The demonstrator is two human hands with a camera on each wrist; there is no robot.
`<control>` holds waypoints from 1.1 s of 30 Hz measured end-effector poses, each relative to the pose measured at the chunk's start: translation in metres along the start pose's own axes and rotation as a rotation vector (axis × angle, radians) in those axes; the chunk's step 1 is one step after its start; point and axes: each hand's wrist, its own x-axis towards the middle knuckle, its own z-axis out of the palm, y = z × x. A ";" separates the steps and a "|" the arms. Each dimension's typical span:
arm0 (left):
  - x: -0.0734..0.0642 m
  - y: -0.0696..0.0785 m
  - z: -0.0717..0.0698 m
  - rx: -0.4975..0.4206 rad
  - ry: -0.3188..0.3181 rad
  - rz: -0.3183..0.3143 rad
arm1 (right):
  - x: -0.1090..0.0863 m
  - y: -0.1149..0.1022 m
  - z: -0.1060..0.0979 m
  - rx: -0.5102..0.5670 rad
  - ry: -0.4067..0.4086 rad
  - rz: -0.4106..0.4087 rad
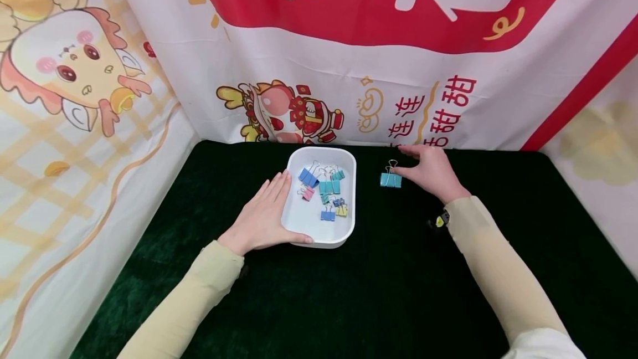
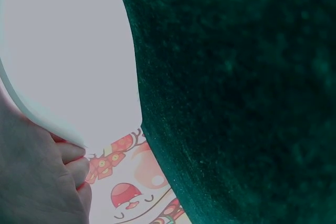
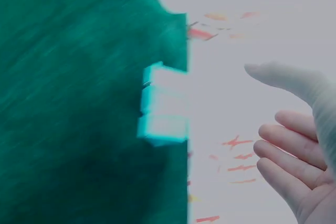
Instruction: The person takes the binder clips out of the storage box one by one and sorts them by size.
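Note:
My left hand (image 1: pixel 264 212) rests against the left side of a white plastic tray (image 1: pixel 350 181), its fingers straight along the wall and its thumb at the near rim. The left wrist view shows those fingers beside the pale tray wall (image 2: pixel 73 51). Inside the tray lie several binder clips, among them a teal one (image 1: pixel 329 187), a larger blue one (image 1: pixel 308 177), a pink one (image 1: pixel 308 193) and a yellow one (image 1: pixel 341 211). To the right, my right hand (image 1: pixel 428 173) is close to a teal binder clip (image 1: pixel 391 180), blurred in the right wrist view, where thumb and fingers (image 3: pixel 294 156) are spread apart.
A dark green cloth (image 1: pixel 399 292) covers the table. Behind its back edge hangs a white and red printed banner (image 1: pixel 349 60), and a patterned cloth (image 1: pixel 89 170) stands along the left. The tray is near the back edge.

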 end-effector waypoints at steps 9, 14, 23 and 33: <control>0.000 0.001 -0.003 -0.005 0.007 0.007 | 0.006 -0.045 -0.006 0.022 0.063 -0.110; -0.001 0.001 -0.004 0.005 0.007 0.016 | 0.008 -0.067 0.002 0.046 -0.009 -0.133; -0.001 0.000 -0.004 -0.007 -0.003 0.012 | 0.014 -0.094 0.033 0.106 -0.169 -0.127; -0.003 -0.001 -0.003 -0.011 -0.009 0.014 | 0.022 -0.117 0.065 0.101 -0.289 -0.016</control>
